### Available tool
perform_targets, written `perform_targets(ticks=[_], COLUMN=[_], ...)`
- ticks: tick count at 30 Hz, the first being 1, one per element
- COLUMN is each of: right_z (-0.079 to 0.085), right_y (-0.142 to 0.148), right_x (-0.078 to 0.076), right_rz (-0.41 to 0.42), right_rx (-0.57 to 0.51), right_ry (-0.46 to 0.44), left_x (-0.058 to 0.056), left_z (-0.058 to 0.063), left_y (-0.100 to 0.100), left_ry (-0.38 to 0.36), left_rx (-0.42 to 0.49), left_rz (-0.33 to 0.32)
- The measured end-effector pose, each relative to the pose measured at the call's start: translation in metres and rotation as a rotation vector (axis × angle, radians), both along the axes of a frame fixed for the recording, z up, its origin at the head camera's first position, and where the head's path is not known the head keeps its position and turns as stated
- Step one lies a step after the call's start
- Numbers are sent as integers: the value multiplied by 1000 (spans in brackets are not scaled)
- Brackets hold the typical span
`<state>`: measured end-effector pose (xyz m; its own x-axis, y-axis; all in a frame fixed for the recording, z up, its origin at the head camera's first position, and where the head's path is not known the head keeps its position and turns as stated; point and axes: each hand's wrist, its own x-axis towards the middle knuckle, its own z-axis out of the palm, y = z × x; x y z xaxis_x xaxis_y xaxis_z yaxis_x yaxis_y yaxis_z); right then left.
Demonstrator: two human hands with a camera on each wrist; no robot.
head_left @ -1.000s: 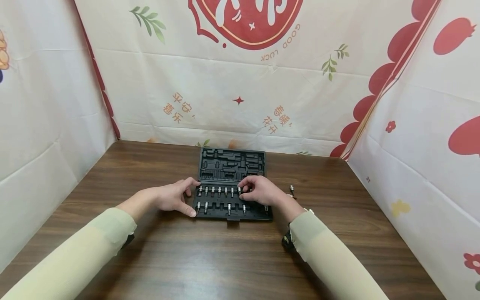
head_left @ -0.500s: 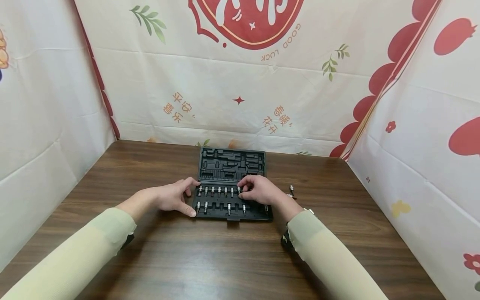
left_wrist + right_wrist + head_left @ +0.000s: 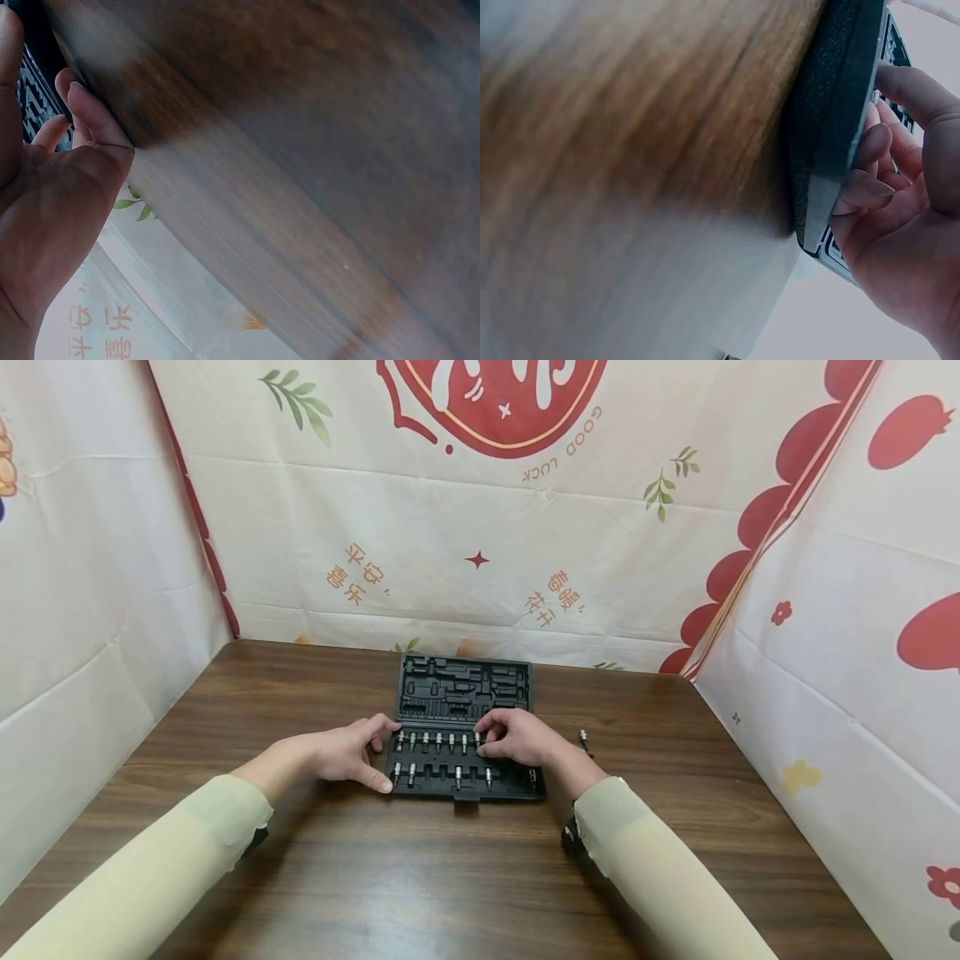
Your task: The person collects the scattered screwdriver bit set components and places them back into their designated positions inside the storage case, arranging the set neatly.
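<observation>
A black moulded tool case lies open on the table, its lid folded back. Several silver-topped bit sockets stand in the upper row of the tray, with a few more in the lower row. My right hand reaches over the tray and pinches a bit socket at the right of the upper row between thumb and forefinger. In the right wrist view its other fingers curl by the case's edge. My left hand rests against the case's left side, thumb at the front corner, forefinger near the hinge.
To the right of the case, partly behind the right wrist, a loose bit socket lies on the brown wooden table. Printed cloth hangs along the table's back and both sides.
The right hand has barely shifted, keeping its pinch on the bit socket, which leans slightly left. The left hand stays where it was at the case's side.
</observation>
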<state>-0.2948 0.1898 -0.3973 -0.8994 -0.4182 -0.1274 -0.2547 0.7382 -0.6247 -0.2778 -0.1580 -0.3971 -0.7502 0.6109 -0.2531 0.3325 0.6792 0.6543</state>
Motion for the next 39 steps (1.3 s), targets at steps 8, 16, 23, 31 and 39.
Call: perform_targets(ticks=[8, 16, 23, 31, 39], right_z=[1, 0, -5, -5, -5], right_y=[0, 0, -1, -3, -3], right_x=[-1, -1, -1, 0, 0], right_rz=[-1, 8, -12, -44, -46], right_rx=[2, 19, 19, -30, -11], right_ry=[-7, 31, 69, 31, 29], left_x=[0, 0, 0, -1, 0], left_z=[1, 1, 0, -1, 0], left_y=[0, 1, 1, 1, 1], left_ry=[0, 5, 1, 2, 3], left_rx=[-2, -4, -12, -24, -23], left_rz=[-3, -6, -7, -10, -12])
